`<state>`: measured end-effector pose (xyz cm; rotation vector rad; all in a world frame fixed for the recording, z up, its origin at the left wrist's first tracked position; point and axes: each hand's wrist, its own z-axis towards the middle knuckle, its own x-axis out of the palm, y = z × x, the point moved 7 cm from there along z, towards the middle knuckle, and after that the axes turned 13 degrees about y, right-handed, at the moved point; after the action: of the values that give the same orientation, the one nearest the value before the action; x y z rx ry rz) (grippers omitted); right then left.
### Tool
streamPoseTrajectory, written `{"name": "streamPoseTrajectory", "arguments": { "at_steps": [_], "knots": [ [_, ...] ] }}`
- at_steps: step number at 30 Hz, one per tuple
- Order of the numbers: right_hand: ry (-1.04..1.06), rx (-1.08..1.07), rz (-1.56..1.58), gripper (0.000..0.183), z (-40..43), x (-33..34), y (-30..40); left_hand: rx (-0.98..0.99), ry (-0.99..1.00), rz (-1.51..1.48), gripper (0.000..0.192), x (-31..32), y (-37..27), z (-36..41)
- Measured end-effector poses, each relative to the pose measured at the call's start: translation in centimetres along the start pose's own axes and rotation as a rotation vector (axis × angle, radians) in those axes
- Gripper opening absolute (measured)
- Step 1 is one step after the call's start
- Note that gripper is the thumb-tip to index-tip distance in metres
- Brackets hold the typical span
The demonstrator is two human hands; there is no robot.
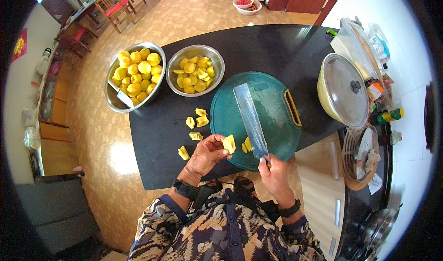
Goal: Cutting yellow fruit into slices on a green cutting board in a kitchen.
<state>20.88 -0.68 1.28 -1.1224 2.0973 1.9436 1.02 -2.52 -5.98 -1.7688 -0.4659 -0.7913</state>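
My left hand [207,154] pinches a yellow fruit core [229,144] between thumb and fingers at the near left edge of the round green cutting board [228,98]. A cleaver [250,119] is gripped by its handle in my right hand [275,176], its broad blade slanting over the board. Yellow slices [246,146] lie on the board left of the blade, partly hidden by it. Several cut core pieces [196,136] rest on the black countertop left of the board. Beyond them, a steel bowl [221,68] holds cut yellow pieces [189,67].
A larger steel bowl [163,58] at the left holds peeled yellow fruits [144,67] and a white-bladed knife [124,98]. A lidded pot or basin [346,87] stands at the right, near bags and a green bottle [391,116]. The black countertop [162,157] ends close before my body.
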Motion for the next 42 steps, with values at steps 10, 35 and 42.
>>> {"name": "streamPoseTrajectory", "arguments": {
  "at_steps": [10, 35, 42],
  "knots": [
    [-0.120, -0.194, -0.476, 0.017, -0.9, 0.6, 0.1, 0.078, -0.644, 0.929, 0.022, -5.0, -5.7, -2.9],
    [0.226, -0.132, 0.121, 0.019, 0.0, 1.6, 3.7, 0.171, 0.378, -0.581, 0.065, 0.6, -1.5, 1.9],
    [0.158, 0.087, 0.431, 0.022, -1.0, -1.5, -1.1, 0.027, 0.022, -0.180, 0.031, -0.5, -0.4, 3.2]
  ]
}}
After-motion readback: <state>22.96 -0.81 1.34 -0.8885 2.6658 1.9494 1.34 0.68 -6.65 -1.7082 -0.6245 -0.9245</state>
